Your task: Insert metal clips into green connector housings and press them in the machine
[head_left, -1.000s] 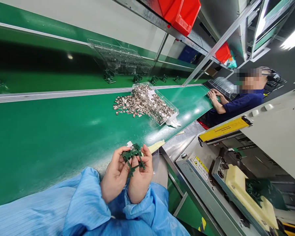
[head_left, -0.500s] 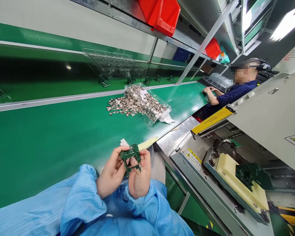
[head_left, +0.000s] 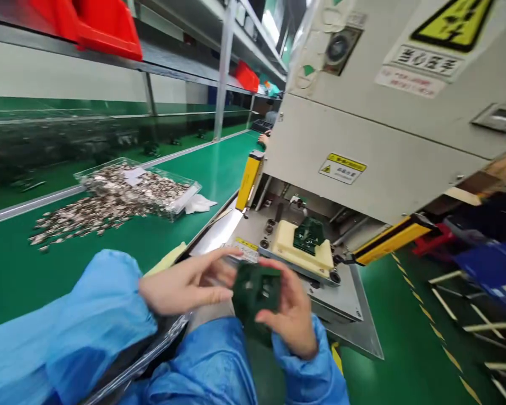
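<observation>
A dark green molded plastic part, blurred by motion, is in front of me above my lap. My right hand grips its right side between thumb and fingers. At the part's left edge is my left hand, fingers stretched and thumb apart; whether its tips touch the part, I cannot tell. Beyond my hands, another dark green part sits on a cream fixture block in the press machine.
Small metal pieces spill from a tipped clear plastic tray on the green bench. Yellow guard bars flank the press opening. Red bins stand on the shelf above. A co-worker's hand shows far down the bench.
My view has swung right, toward the press. The green part, held in both hands before, is now in my right hand, and my left hand has opened beside it.
</observation>
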{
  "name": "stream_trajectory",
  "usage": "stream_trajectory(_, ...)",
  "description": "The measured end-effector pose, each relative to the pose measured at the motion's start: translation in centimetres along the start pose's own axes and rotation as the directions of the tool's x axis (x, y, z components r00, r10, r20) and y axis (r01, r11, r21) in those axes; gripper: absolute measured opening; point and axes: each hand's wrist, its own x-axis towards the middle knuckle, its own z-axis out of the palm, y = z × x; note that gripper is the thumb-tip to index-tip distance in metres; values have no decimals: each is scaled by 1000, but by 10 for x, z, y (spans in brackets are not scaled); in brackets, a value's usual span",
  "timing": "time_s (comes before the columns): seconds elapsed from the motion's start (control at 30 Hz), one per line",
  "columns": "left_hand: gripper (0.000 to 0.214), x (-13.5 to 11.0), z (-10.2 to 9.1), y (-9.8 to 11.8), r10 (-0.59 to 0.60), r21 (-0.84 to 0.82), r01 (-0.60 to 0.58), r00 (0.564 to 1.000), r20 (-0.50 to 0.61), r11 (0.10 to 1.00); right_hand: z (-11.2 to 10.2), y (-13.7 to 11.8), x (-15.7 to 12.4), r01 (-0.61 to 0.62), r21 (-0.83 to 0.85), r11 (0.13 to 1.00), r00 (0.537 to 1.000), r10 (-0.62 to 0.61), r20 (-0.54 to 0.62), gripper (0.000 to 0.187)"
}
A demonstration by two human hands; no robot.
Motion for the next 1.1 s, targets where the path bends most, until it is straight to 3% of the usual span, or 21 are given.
stream_trajectory(0.03, 66, 24, 0, 11, 22, 111, -22, 1000, 4, 994, -22, -1, -1, 47, -32, 998, 982, -52, -180, 67)
stream_trajectory(0.07, 67, 48, 2, 22, 60, 243, -53, 998, -20, 969, -43, -2, -2, 95, -78, 992, 919, -118, -375, 63)
stream_trajectory(0.1, 67, 72, 7, 32, 119, 374, -93, 992, -47, 923, -63, -1, -2, 133, -137, 982, 817, -187, -546, 60)
stream_trajectory(0.13, 69, 96, 14, 41, 185, 478, -134, 981, -61, 868, -82, 1, -1, 149, -197, 969, 707, -244, -664, 58)
stream_trajectory(0.17, 72, 118, 22, 47, 236, 541, -163, 969, -68, 825, -99, 3, 2, 141, -245, 959, 626, -278, -728, 57)
stream_trajectory(0.2, 75, 138, 31, 51, 262, 567, -177, 963, -71, 804, -114, 5, 5, 112, -275, 955, 596, -286, -751, 57)
stream_trajectory(0.23, 76, 155, 40, 53, 266, 568, -180, 961, -71, 803, -126, 7, 9, 72, -292, 954, 609, -274, -744, 57)
stream_trajectory(0.3, 73, 180, 53, 54, 249, 533, -171, 966, -77, 829, -141, 10, 18, -8, -315, 949, 689, -223, -690, 57)
stream_trajectory(0.4, 72, 184, 53, 54, 257, 483, -170, 959, -119, 859, -145, 8, 34, -58, -364, 930, 800, -174, -574, 58)
stream_trajectory(0.5, 72, 149, 24, 57, 261, 395, -192, 957, -127, 898, -139, 1, 52, -40, -458, 888, 903, -164, -397, 61)
stream_trajectory(0.6, 62, 93, -16, 56, 122, 339, -94, 990, -64, 936, -134, -5, 71, -69, -590, 805, 984, -44, -175, 60)
stream_trajectory(0.73, 63, 32, -50, 33, -182, 333, 204, 979, -96, 921, -134, -10, 83, -142, -658, 740, 987, 152, -41, 59)
stream_trajectory(0.83, 69, 23, -55, 3, -252, 329, 275, 961, -111, 904, -139, -8, 66, -115, -767, 631, 993, 65, -95, 66)
stream_trajectory(0.9, 72, 31, -55, -14, -260, 365, 274, 962, -89, 890, -147, -2, 36, -170, -839, 517, 973, -49, -227, 68)
stream_trajectory(0.93, 74, 37, -55, -21, -264, 384, 267, 963, -62, 884, -153, 2, 15, -254, -841, 478, 938, -89, -334, 69)
stream_trajectory(0.97, 75, 43, -56, -27, -264, 399, 254, 964, -30, 881, -160, 6, -8, -388, -808, 443, 870, -112, -480, 74)
stream_trajectory(1.03, 76, 55, -58, -35, -257, 405, 220, 966, 39, 888, -176, 16, -54, -657, -627, 420, 684, -17, -729, 83)
stream_trajectory(1.07, 76, 59, -59, -38, -249, 394, 205, 967, 62, 896, -182, 21, -74, -736, -513, 442, 605, 88, -792, 83)
stream_trajectory(1.1, 76, 62, -61, -40, -240, 378, 197, 968, 69, 904, -185, 25, -90, -759, -431, 488, 572, 185, -799, 79)
